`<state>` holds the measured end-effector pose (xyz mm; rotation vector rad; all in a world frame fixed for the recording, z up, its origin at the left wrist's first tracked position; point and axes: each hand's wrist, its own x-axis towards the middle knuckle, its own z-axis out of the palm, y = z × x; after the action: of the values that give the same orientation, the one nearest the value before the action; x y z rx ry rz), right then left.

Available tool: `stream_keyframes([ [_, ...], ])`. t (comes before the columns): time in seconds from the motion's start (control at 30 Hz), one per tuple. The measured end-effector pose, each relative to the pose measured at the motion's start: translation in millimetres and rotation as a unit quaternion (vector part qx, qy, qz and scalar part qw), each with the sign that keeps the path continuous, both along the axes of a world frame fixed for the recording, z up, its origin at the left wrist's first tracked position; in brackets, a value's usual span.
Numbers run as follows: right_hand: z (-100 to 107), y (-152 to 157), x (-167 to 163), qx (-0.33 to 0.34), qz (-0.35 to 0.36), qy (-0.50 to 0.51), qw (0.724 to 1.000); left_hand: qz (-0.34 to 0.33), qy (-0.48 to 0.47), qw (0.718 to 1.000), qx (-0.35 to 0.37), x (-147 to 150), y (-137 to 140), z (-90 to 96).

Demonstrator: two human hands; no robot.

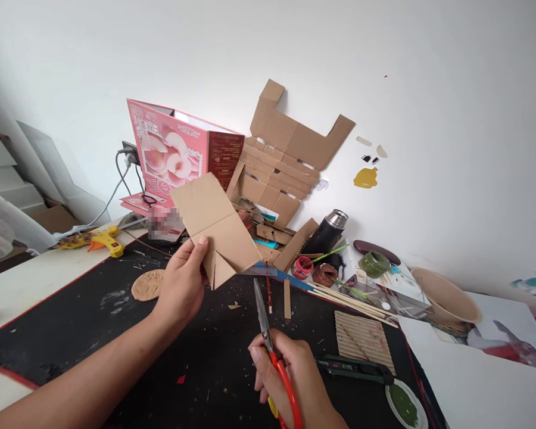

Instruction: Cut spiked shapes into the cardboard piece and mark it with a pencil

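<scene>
A creased brown cardboard sheet (218, 229) is pinched shut by the left hand (185, 274) over the black mat (223, 357), red-handled metal scissors (265, 338) are gripped by the curled right hand (302, 374), and tearing may be caused by pulling.

The plain white wall (321, 47) is lit brightly and diffusely, greyed toward the far left, with soft shadow cast behind the flattened brown cardboard (290, 134), glints caught on the silver metal cap (338, 218), one small patch pixelated, and the outer edges visibly stretched.
</scene>
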<state>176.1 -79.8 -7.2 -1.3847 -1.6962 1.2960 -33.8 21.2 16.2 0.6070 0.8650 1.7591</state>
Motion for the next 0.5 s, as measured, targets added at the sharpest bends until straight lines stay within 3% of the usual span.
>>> stream_keyframes([
  [0.1, -2, 0, -2, -0.019, -0.047, 0.035, 0.998, -0.011, -0.012, 1.000, -0.001, 0, 0, 2.6],
  [0.27, -4, 2, -3, -0.038, -0.105, 0.138, 0.984, -0.110, -0.045, 0.993, -0.014, 7, -5, 5.0],
  [0.5, -1, 11, 4, -0.031, -0.160, 0.242, 0.957, -0.191, -0.058, 0.978, -0.055, 19, -17, 0.9],
])
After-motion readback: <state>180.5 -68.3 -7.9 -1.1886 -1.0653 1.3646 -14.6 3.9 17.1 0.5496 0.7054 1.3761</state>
